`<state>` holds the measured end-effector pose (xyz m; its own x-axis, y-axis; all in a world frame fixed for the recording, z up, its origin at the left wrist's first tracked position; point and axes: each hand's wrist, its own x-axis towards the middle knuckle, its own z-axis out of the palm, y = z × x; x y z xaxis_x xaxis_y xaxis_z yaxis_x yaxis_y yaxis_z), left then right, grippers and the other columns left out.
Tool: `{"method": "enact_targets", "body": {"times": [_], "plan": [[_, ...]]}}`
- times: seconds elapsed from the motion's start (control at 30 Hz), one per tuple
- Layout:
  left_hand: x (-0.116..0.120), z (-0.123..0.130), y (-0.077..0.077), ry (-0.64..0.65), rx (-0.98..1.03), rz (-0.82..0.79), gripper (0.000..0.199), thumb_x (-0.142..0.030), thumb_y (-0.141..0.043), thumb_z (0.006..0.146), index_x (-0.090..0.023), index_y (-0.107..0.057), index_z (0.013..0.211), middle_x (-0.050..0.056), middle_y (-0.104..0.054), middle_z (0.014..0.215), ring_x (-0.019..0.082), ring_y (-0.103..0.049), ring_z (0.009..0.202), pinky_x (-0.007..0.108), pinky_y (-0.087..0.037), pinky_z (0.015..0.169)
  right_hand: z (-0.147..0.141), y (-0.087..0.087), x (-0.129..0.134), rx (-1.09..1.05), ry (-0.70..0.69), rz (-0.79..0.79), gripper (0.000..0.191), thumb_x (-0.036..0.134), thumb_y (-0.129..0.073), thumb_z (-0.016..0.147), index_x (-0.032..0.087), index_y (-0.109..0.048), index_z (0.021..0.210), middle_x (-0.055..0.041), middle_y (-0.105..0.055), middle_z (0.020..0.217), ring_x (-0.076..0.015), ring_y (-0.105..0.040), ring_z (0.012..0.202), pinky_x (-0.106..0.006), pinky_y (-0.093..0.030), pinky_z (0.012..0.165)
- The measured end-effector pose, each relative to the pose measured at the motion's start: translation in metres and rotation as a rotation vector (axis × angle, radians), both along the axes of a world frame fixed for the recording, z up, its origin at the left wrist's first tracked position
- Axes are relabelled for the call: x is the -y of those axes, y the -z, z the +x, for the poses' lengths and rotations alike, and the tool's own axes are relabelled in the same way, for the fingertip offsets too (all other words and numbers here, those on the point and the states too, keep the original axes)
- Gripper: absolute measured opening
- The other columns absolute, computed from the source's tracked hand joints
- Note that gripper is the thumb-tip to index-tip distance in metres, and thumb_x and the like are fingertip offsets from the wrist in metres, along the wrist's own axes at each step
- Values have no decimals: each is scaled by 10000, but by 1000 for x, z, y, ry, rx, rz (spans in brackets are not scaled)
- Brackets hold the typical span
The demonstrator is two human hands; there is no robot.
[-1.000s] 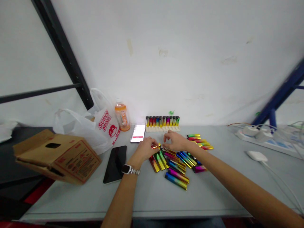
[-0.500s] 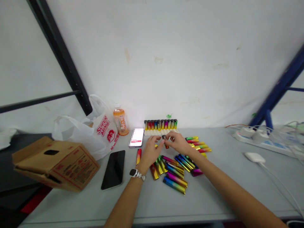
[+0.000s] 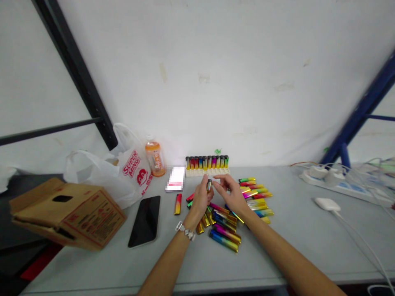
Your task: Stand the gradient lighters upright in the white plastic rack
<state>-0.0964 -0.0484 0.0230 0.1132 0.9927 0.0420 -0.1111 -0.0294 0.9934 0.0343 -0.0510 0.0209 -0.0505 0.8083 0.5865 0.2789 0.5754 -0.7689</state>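
- Pinching one lighter (image 3: 209,186), black top up: L hand (image 3: 202,198), grip closed round it.
- R hand (image 3: 233,196) just beside it, grip parted, nothing seen in it.
- Both over pile of lighters (image 3: 224,240) on table (image 3: 191,263).
- Row of lighters (image 3: 205,162) upright in white rack (image 3: 212,172), nr wall.
- Red/yel lighter (image 3: 178,204) btwn tablet (image 3: 145,222) & pile, phone (image 3: 175,179) beyond.
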Motion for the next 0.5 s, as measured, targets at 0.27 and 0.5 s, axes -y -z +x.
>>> {"method": "enact_targets", "body": {"times": [0.27,0.5], "plan": [[2,6,2,-164,8,49,540,-637,-383,843,-197,-417,533,-67,-280,448,66,-226,406,230,-191,438,-2,10,-2,-29,-78,-131,269,409,-554,921,167,-646,848,-22,-633,762,-155,-547,710,-289,-435,705],[5,4,-4,-122,13,0,542,-620,-354,862,-203,-368,515,-67,-245,444,65,-216,399,226,-172,430,-4,5,2,3,-119,-136,270,377,-529,933,172,-639,797,-19,-647,754,-151,-554,707,-284,-437,726]]}}
